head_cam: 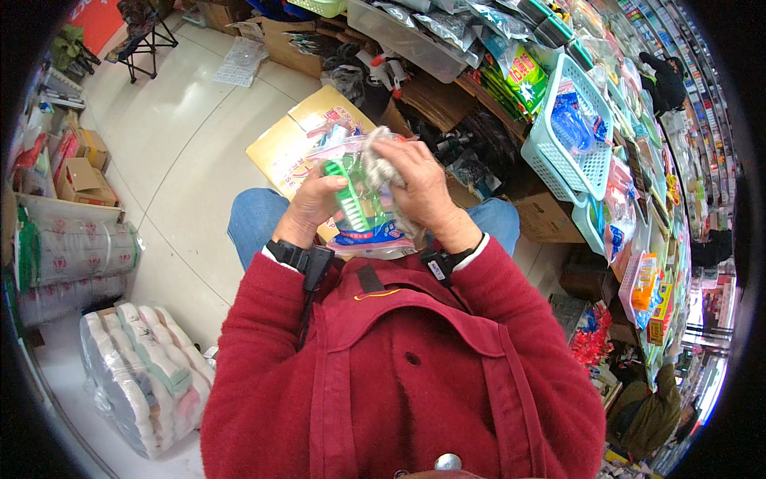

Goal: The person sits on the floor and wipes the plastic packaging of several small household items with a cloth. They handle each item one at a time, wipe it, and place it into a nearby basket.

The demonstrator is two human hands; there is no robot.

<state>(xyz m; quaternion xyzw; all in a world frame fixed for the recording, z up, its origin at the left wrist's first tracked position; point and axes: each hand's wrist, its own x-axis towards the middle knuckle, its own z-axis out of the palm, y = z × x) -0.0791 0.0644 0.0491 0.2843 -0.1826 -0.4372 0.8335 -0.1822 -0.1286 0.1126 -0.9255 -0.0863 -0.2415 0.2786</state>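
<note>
My left hand (314,200) grips the left side of a clear plastic bag (374,233) with a pink zip strip, its thumb over the front. Inside the bag lies a green brush (347,194) with white bristles, above a blue printed band. A pale, crumpled cloth (383,161) is under the fingers of my right hand (423,188), pressed against the bag's right side. Both hands are above my lap, between my knees. Just beyond them stands a yellow cardboard box (281,143) with red printing, and other small packaged items (341,135) lie on it.
Stacked light-blue plastic baskets (562,161) and a clear plastic bin (413,42) crowd the goods stand to my right. A plastic-wrapped bundle (143,377) sits on the left. Beyond the tiled floor (179,120) is a folding chair (143,48). A person (649,413) is at lower right.
</note>
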